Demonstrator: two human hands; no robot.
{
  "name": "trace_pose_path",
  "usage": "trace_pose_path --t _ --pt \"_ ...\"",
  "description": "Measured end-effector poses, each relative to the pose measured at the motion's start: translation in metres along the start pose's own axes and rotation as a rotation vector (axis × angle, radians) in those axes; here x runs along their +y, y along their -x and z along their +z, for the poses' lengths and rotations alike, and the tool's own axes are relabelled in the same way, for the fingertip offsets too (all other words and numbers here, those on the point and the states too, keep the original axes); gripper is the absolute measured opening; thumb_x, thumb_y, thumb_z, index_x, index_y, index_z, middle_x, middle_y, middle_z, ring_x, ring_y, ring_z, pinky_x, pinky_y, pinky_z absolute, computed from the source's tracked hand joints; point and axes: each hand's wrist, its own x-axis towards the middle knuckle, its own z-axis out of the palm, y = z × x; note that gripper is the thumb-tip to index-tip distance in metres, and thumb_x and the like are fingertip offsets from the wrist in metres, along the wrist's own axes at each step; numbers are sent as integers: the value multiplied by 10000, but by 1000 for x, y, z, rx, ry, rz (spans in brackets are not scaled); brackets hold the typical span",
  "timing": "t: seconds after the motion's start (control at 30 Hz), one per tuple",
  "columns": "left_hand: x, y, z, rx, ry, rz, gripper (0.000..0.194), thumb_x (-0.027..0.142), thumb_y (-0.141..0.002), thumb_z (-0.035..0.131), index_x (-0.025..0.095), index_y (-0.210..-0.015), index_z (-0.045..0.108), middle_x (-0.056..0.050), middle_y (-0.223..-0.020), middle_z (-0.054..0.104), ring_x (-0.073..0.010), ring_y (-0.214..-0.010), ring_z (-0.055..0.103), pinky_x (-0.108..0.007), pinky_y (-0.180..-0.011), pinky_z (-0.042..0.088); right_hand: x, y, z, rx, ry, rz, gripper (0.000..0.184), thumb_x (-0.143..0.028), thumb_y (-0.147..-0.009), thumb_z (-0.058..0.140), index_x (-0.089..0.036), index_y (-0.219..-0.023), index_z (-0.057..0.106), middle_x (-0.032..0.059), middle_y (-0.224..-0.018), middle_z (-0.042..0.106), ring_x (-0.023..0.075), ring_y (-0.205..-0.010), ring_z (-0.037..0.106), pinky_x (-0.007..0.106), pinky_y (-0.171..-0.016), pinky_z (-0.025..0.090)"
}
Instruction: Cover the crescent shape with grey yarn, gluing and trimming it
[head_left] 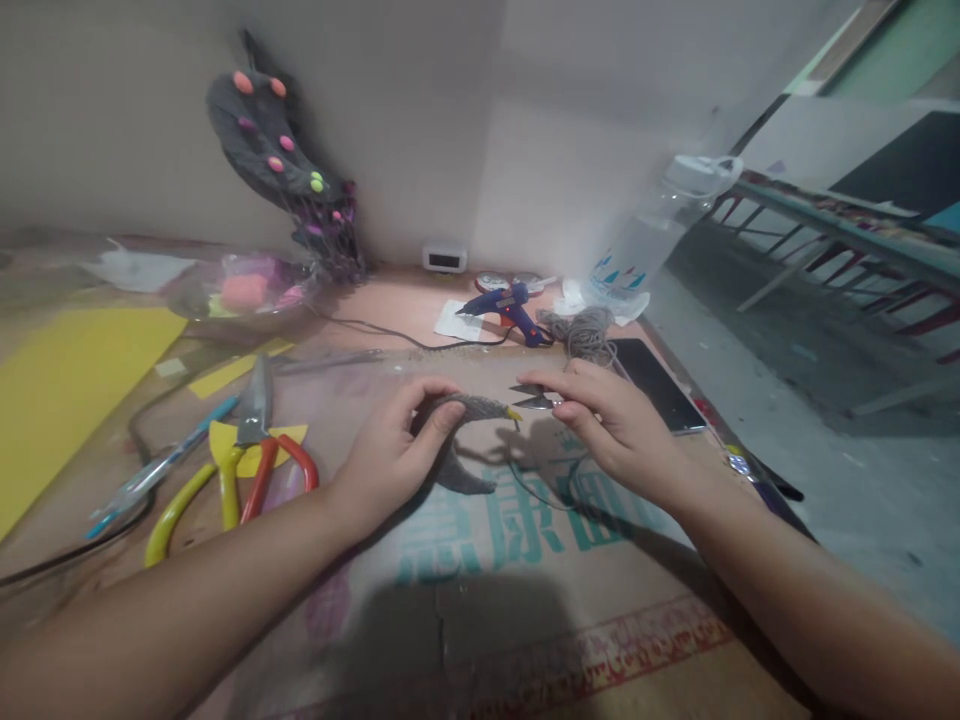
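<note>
My left hand (409, 440) pinches a gray crescent-shaped craft piece (484, 407) above the middle of the table (397, 300), its yellow tip (513, 412) pointing right. My right hand (611, 425) holds small snips (534, 403), blades parted, just beside that tip, below which a gray strand (536, 497) trails. Beyond lie a blue glue gun (499, 301) and bundled gray cord (586, 337); scissors with red and yellow handles (256, 400) lie to my left.

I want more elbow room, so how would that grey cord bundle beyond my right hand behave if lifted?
The grey cord bundle probably flops, since its strands curve in loose loops. It looks light, being thin strands. Overlapping loops might tangle or trail.
</note>
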Motion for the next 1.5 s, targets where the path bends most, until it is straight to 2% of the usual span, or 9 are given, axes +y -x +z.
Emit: trace_pose_path --t 0.17,0.3,0.63,1.3,1.4,1.5 --pt "0 0 0 -3 5 32 128 326 -929 549 242 -991 622 -12 -936 682 -171 -876 627 -306 -791 500 -1 -1 0 28 33 -14 424 -463 -1011 359 -240 -1170 684 55 -819 586 196 -771 562 322 -713 440" --pt "0 0 0 2 -15 43 122 318 -932 546 237 -983 622 -10 -931 679 -167 -872 625 -301 -793 496 0 0 2 5 18 -30 390 -423 -1013 387 -220 -1179 676 43 -800 570 185 -762 559 309 -683 413" --pt "-1 1 0 -9 -11 59 104 298 -939 545 237 -990 613 4 -924 673 -141 -862 614 -268 -790 485 -1 1 6 -28 23 -53 358 -393 -1010 411 -213 -1196 658 48 -835 567 194 -814 552 313 -722 405" --pt "-1 1 0 -9 -30 95 110 277 -938 548 220 -997 621 -2 -926 668 -141 -865 612 -266 -795 476 -4 1 5 -9 92 -95 322 -350 -1005 453 -186 -1140 694 34 -781 550 178 -769 532 295 -676 371" --pt "-2 1 1 -13 -16 91 111 278 -940 549 221 -1004 619 -2 -927 667 -141 -859 612 -266 -785 474 -6 1 6 27 47 -47 344 -360 -1010 435 -169 -1110 704 38 -766 579 176 -756 556 293 -683 398" --pt "-2 0 0 1 -16 119 108 263 -942 544 219 -1010 616 -9 -935 660 -151 -871 607 -285 -791 469 -4 -1 7 134 -39 70 341 -350 -1010 431 -173 -1162 679 70 -928 669 186 -871 613 301 -773 449"
